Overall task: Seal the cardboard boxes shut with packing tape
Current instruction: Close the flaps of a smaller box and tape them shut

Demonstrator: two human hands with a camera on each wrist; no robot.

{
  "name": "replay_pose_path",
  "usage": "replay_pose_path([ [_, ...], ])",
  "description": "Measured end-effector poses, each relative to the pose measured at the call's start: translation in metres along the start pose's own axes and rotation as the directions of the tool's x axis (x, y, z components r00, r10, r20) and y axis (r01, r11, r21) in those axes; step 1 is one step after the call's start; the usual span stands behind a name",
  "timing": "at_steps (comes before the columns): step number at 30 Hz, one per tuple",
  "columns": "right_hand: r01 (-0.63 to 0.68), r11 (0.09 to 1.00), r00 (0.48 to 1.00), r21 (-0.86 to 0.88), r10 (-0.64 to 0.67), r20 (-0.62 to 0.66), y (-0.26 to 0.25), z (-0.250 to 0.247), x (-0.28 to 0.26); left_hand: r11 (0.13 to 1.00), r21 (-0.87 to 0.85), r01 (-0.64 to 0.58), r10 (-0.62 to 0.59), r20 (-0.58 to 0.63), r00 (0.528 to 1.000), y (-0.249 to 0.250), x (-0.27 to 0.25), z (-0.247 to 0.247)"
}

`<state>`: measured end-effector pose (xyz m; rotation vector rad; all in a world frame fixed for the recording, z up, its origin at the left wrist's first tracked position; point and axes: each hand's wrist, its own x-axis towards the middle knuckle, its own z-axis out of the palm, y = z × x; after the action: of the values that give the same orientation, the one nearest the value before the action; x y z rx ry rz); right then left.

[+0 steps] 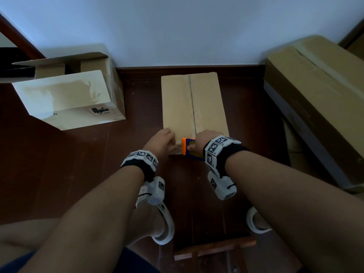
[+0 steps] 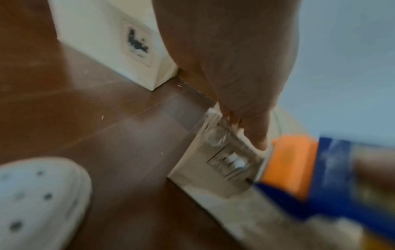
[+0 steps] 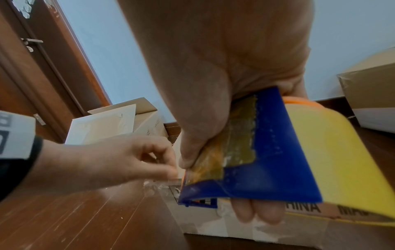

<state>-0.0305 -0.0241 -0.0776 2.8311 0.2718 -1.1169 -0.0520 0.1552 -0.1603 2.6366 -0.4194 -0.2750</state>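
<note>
Dark wood floor (image 1: 78,174). Box (image 1: 193,103) lies lengthwise ahead, seam running away. Right hand (image 1: 202,138) clamps dispenser (image 1: 190,147) at near end; left hand (image 1: 163,140) pinches tape (image 2: 215,135) beside it.

Dim room, pale blue wall (image 1: 177,26), dark reddish wood floor (image 1: 59,164), brown door (image 3: 32,67) with metal handle (image 3: 31,41)

Dim room; left wrist view motion-blurred.
</note>
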Motion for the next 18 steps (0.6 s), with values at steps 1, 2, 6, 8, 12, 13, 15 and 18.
replay_pose_path([
  [1,0.001,1.000,1.000,0.005,-0.001,0.004,0.000,0.000,-0.001,0.987,-0.120,0.106,-0.114,-0.069,0.991,-0.001,-0.004,-0.003],
  [2,0.000,1.000,1.000,0.013,-0.001,0.008,0.000,0.000,-0.001,0.935,-0.268,0.234,-0.281,-0.156,0.947,-0.004,-0.010,-0.005],
  [6,-0.011,1.000,1.000,0.029,0.010,0.008,0.000,0.002,-0.002,0.371,-0.819,0.437,-0.779,-0.019,0.627,-0.018,-0.039,0.010],
  [8,-0.016,0.999,1.000,0.031,0.015,0.017,-0.002,0.002,-0.002,0.178,-0.886,0.428,-0.780,0.138,0.610,-0.013,-0.047,0.016],
  [12,-0.004,0.999,1.000,0.044,0.003,0.022,-0.002,0.002,0.000,0.092,-0.874,0.477,-0.714,0.276,0.643,-0.014,-0.052,0.021],
  [13,-0.003,0.999,1.000,0.042,0.002,0.025,-0.002,0.002,0.000,0.102,-0.859,0.502,-0.690,0.303,0.658,-0.015,-0.053,0.022],
  [15,-0.006,0.999,1.000,0.036,0.005,0.027,-0.002,0.001,0.000,0.125,-0.842,0.525,-0.652,0.330,0.683,-0.017,-0.056,0.024],
  [18,-0.004,1.000,1.000,0.019,0.003,0.016,-0.002,0.000,-0.001,0.296,-0.796,0.528,-0.661,0.228,0.715,-0.010,-0.055,0.028],
])
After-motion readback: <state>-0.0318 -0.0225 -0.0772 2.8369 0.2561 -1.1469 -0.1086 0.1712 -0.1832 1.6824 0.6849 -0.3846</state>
